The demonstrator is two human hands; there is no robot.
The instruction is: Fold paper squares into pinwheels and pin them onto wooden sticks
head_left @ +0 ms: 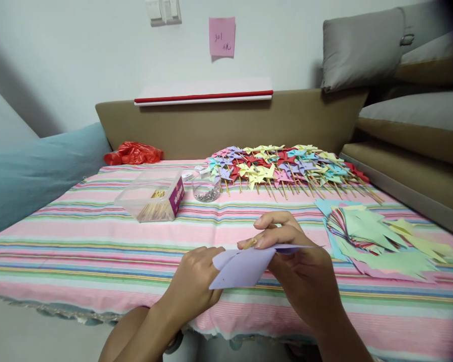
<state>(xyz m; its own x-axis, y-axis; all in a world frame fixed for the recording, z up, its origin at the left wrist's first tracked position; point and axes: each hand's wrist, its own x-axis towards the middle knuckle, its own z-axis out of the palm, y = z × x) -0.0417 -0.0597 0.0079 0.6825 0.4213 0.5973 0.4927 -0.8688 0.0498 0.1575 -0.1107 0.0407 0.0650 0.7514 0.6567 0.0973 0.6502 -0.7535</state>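
A lavender paper pinwheel (245,269) is held between my hands above the front of the striped cloth. My left hand (197,275) is closed at its left edge, with the fingertips partly behind the paper. My right hand (302,261) grips it from the other side, its fingers over the top and the thumb underneath. A small yellowish stick end (250,244) shows by the right fingertips; the rest of that stick is hidden.
Cut paper sheets (377,231) lie at right. Finished pinwheels (272,168) are heaped behind. A clear box of sticks (156,201), a round tub of metal pins (207,191) and a red plastic bag (134,153) stand left. Cushions (362,53) are stacked at right.
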